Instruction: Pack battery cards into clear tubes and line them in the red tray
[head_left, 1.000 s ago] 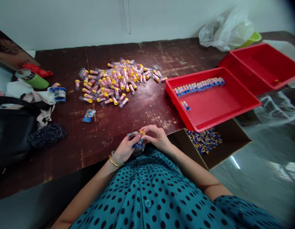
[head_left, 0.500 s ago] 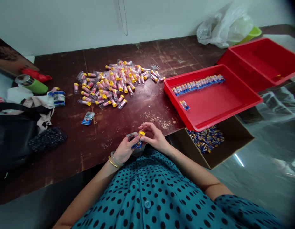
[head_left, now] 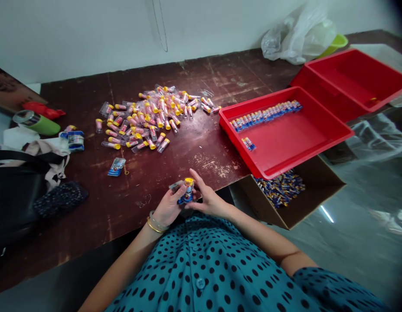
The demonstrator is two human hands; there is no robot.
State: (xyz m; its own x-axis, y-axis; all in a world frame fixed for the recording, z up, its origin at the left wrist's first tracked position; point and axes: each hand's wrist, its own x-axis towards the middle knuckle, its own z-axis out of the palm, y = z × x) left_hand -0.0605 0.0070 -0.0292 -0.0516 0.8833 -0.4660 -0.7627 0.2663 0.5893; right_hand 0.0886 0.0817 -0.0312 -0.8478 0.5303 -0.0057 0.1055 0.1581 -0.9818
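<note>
My left hand (head_left: pixel 168 206) is closed around a small yellow-capped tube (head_left: pixel 188 190) with a blue label, held upright at the table's near edge. My right hand (head_left: pixel 209 199) sits beside it, fingers spread and touching the tube's side. A heap of clear yellow-capped tubes (head_left: pixel 151 117) lies further back on the dark wooden table (head_left: pixel 201 147). To the right, a red tray (head_left: pixel 318 143) holds a row of blue-labelled tubes (head_left: pixel 266 115) along its far side and one or two loose ones (head_left: pixel 248 143).
A second red tray (head_left: pixel 353 82) stands behind the first. A cardboard box (head_left: pixel 305 203) of blue-labelled tubes sits below the table edge at right. At left are a black bag (head_left: pixel 18 190), cloths, a green can (head_left: pixel 36 122) and a blue label (head_left: pixel 116 166). A plastic bag (head_left: pixel 295 37) lies at the back.
My right hand's fingers have lifted off the yellow cap and spread out beside the tube. The tube now stands upright in my left hand. The view shifted slightly.
</note>
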